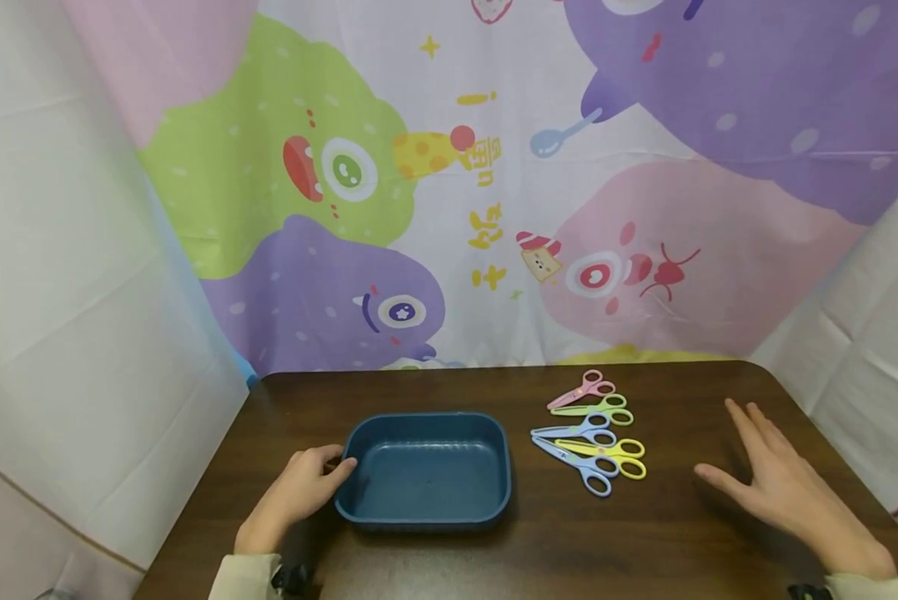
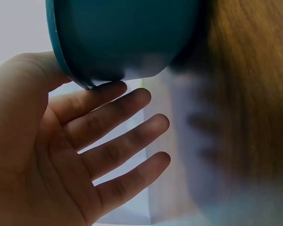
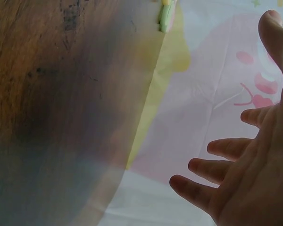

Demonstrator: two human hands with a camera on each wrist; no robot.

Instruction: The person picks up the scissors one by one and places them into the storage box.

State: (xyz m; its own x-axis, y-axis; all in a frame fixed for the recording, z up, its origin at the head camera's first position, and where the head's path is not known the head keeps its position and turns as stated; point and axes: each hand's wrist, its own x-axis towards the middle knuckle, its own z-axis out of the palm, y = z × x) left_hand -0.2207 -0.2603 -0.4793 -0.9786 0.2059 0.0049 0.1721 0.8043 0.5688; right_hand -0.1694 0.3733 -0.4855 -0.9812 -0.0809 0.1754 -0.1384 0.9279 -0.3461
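Note:
A dark blue rectangular tray [image 1: 426, 487] sits left of centre on the table. My left hand [image 1: 306, 487] pinches its left rim, the thumb over the edge and the index finger against the outer wall; in the left wrist view the other fingers spread below the tray wall [image 2: 122, 37]. Right of the tray lie pink scissors [image 1: 582, 391], green scissors [image 1: 599, 408], blue scissors [image 1: 587, 430], yellow scissors [image 1: 606, 451] and lower blue scissors [image 1: 579, 461], partly overlapping. My right hand [image 1: 782, 483] hovers right of them, fingers extended, holding nothing.
The dark brown wooden table [image 1: 554, 550] has rounded far corners. Behind it hangs a cartoon-printed curtain [image 1: 494, 317]. Pale cloth walls stand on the left [image 1: 103, 292] and right [image 1: 861, 358]. Part of the scissors shows at the right wrist view's top edge.

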